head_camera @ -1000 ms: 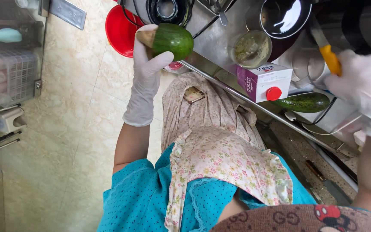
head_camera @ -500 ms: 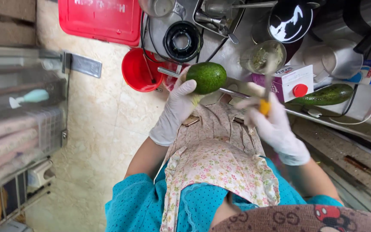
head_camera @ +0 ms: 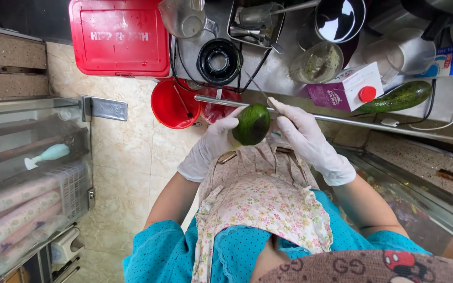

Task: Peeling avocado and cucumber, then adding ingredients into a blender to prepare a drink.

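Observation:
In front of my floral apron, my left hand (head_camera: 211,147), in a white glove, holds a green avocado (head_camera: 251,124) from the left side. My right hand (head_camera: 305,139), also gloved, is closed around a knife and rests against the fruit's right side. The thin blade (head_camera: 260,93) runs up and to the left over the top of the avocado. The knife's handle is hidden inside the fist.
A steel counter with a rail (head_camera: 342,120) carries a black blender base (head_camera: 218,60), a jar of green pulp (head_camera: 318,60), a purple and white carton (head_camera: 349,86), a long green fruit (head_camera: 399,97) and a dark bowl (head_camera: 339,18). A red box (head_camera: 119,36) and a red bucket (head_camera: 171,102) stand at left, a glass cabinet (head_camera: 27,173) beside them.
My right hand has come in from the right and brought the knife against the avocado. My left hand has lowered the fruit closer to my body.

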